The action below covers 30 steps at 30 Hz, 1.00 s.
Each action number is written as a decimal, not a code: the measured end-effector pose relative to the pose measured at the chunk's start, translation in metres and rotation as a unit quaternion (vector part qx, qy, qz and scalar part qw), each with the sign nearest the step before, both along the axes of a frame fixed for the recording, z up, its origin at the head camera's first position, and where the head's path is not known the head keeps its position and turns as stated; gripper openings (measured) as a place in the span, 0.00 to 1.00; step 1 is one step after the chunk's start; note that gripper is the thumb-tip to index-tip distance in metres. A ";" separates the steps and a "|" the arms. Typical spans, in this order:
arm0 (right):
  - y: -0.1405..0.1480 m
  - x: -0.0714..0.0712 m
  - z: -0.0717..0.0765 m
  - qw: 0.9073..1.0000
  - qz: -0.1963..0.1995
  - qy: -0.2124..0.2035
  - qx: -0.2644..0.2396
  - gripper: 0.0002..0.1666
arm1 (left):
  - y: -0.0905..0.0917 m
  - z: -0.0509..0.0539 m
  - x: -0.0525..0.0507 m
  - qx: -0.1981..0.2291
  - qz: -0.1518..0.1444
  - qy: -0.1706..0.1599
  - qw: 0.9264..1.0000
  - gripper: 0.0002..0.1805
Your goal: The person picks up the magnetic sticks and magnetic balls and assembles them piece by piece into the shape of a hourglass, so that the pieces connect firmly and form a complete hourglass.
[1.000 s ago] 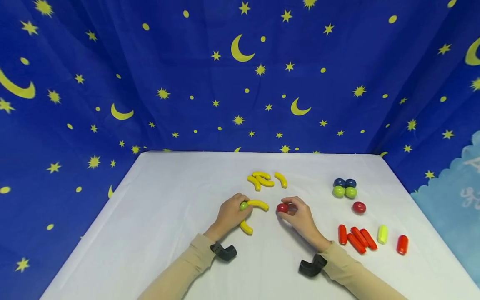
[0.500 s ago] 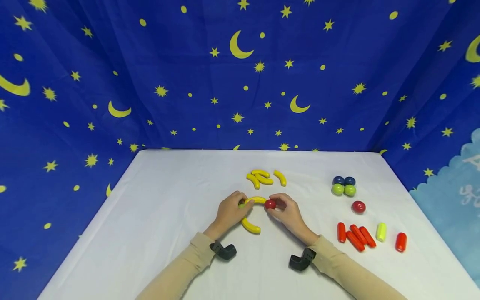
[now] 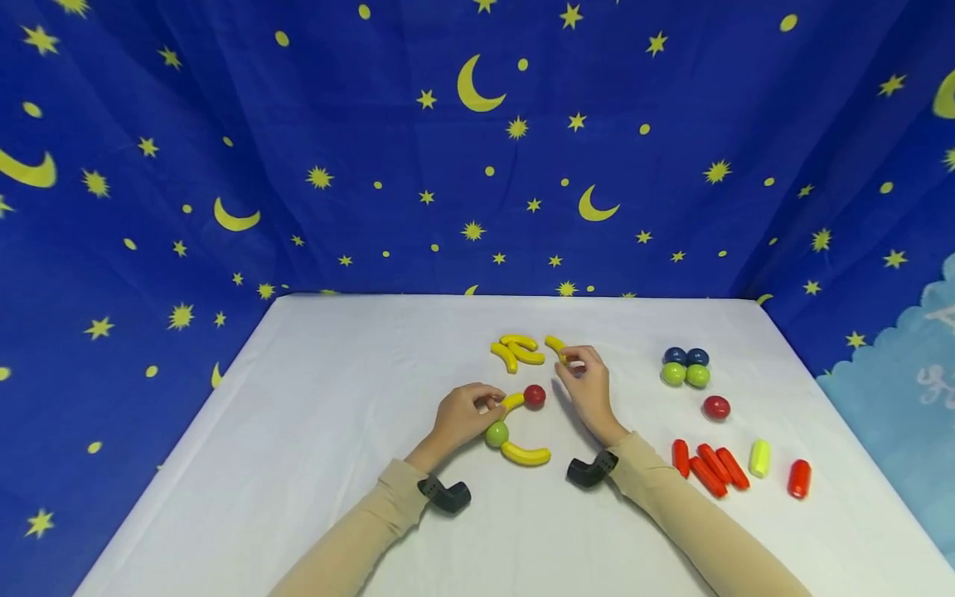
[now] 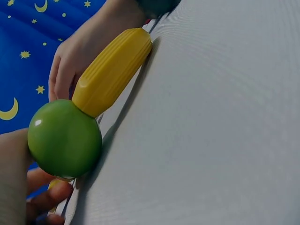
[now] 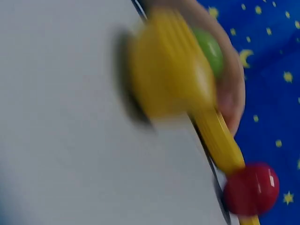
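Between my left hand's (image 3: pixel 464 414) thumb and fingers is the left end of a yellow banana-shaped piece (image 3: pixel 515 401). A red ball (image 3: pixel 534 396) touches its right end. Below the hand, a green ball (image 3: pixel 496 434) meets a second banana piece (image 3: pixel 525 454); this ball (image 4: pixel 64 139) and piece (image 4: pixel 112 72) look large in the left wrist view. My right hand (image 3: pixel 589 383) pinches the near end of a banana piece (image 3: pixel 554 342) farther back. The right wrist view is blurred, with the red ball (image 5: pixel 253 187) low at its right.
Several loose banana pieces (image 3: pixel 525 354) lie left of my right hand. On the right are two blue balls (image 3: pixel 675 356), two green balls (image 3: pixel 674 374), another red ball (image 3: pixel 716 407), several red pieces (image 3: pixel 709 477) and a yellow-green piece (image 3: pixel 759 458). A star-patterned cloth stands behind the table.
My right hand brought the red ball left to the banana piece, let it go and moved back to another banana piece. The lower banana piece shifted right; the green ball came into view below my left hand.
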State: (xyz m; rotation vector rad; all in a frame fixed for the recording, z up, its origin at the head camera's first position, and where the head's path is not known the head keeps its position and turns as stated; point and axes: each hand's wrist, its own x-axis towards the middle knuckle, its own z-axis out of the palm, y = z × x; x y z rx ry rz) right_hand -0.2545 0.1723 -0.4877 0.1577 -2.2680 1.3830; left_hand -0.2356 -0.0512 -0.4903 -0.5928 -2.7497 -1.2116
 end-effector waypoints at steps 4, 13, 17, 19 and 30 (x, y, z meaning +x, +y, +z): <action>0.005 -0.017 -0.002 0.999 -0.033 -0.038 0.010 0.16 | 0.001 -0.001 -0.001 0.015 -0.047 -0.021 0.999 0.19; 0.010 -0.030 -0.004 0.992 -0.039 -0.112 0.044 0.21 | 0.002 0.000 0.000 0.039 -0.058 -0.042 0.997 0.28; 0.012 -0.020 -0.005 0.991 -0.047 -0.119 0.048 0.22 | 0.003 -0.001 -0.001 0.039 -0.047 -0.035 0.998 0.27; 0.013 -0.013 -0.005 0.991 -0.050 -0.119 0.045 0.21 | 0.003 -0.001 -0.001 0.038 -0.042 -0.028 0.998 0.26; 0.002 0.030 -0.002 0.992 -0.044 -0.115 0.006 0.17 | 0.001 0.000 -0.002 0.003 0.002 0.001 1.000 0.21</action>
